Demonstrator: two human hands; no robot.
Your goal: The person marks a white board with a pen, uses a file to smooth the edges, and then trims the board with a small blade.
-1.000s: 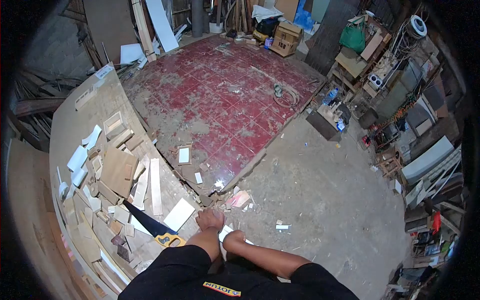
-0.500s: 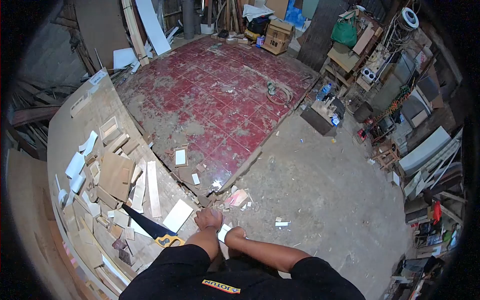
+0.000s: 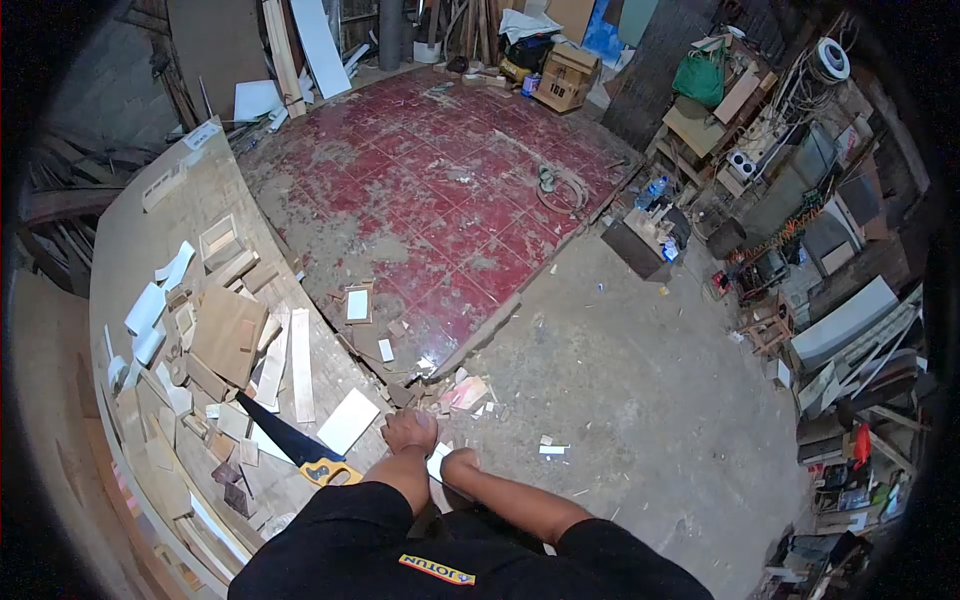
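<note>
I am pressing my left hand (image 3: 410, 432) and right hand (image 3: 461, 466) together over a white offcut (image 3: 438, 462); how tight either grip is, I cannot tell. A yellow-handled handsaw (image 3: 290, 447) is lying at nine o'clock on the surface (image 3: 130, 240).

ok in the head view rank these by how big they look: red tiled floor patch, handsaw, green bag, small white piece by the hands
1. red tiled floor patch
2. handsaw, though nearness to the camera inflates it
3. green bag, far off, so unsure against the saw
4. small white piece, partly hidden by the hands
</note>
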